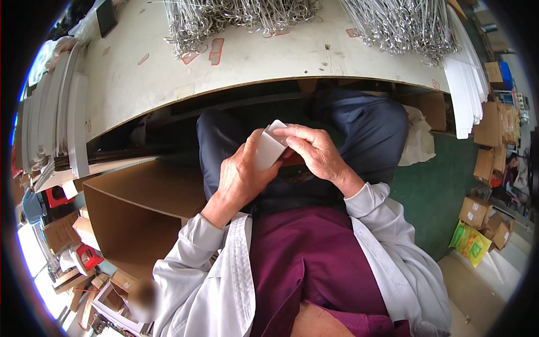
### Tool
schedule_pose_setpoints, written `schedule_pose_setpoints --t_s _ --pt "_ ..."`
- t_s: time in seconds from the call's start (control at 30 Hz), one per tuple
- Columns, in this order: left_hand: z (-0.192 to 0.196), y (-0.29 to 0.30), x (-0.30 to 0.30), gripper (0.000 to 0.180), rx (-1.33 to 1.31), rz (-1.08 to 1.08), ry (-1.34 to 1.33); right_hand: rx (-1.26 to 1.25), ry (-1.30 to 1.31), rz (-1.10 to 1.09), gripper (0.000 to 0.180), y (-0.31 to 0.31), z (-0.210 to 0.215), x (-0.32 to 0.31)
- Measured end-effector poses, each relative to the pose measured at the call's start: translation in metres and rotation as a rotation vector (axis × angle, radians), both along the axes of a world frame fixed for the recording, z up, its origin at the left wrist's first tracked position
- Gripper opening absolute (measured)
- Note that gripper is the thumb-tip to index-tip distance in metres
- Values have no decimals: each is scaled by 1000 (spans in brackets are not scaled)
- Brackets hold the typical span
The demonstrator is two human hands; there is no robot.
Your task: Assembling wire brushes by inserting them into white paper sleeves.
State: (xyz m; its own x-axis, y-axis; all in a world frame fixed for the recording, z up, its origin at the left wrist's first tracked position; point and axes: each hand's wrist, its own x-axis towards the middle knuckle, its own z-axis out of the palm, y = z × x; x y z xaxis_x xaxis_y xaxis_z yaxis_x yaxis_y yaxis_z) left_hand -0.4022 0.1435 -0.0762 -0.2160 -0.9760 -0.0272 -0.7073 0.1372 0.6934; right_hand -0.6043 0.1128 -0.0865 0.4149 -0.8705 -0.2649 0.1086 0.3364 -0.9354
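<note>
A small white box (268, 150), seemingly of card, is held tilted above my lap. My left hand (241, 175) wraps round its lower side, the thumb along one edge and the fingers underneath. At the upper end, a white flap or lid (276, 127) stands out. My right hand (319, 153) pinches there, its index finger lying on the white surface and its thumb close below. The box's inside, and the fingers behind it, are hidden.
A white worktable (135, 62) spans the far side, bearing piles of looped metal wire pieces (404, 28). White strips stand stacked at its left end (78, 123) and hang over its right (469, 95). A large open cardboard box (140, 191) stands at my left.
</note>
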Motion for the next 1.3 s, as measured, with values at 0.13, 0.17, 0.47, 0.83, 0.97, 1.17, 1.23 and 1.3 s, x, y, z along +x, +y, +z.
schedule_pose_setpoints --t_s 0.13,0.17,0.47,0.83,0.97,1.17,1.23,1.3 --pt "-3 2 -1 76 16 11 88 -86 98 83 29 -2 4 -6" --pt "-2 2 0 76 18 10 88 -7 16 112 31 -1 5 -7" --pt "7 -5 -4 76 145 39 187 -33 -22 -102 34 10 9 -1" --pt "1 -6 -13 71 90 -6 169 -195 320 -187 22 14 -3 7" --pt "-6 -4 -12 69 93 3 121 -453 383 -180 24 14 -9 9" --pt "-8 -5 -14 56 90 -9 154 -390 395 -141 23 19 -1 11" --pt "-9 -3 -15 56 48 31 115 -403 392 -131 24 21 3 12" --pt "-6 0 -17 60 61 50 123 -411 376 -136 28 21 9 14"
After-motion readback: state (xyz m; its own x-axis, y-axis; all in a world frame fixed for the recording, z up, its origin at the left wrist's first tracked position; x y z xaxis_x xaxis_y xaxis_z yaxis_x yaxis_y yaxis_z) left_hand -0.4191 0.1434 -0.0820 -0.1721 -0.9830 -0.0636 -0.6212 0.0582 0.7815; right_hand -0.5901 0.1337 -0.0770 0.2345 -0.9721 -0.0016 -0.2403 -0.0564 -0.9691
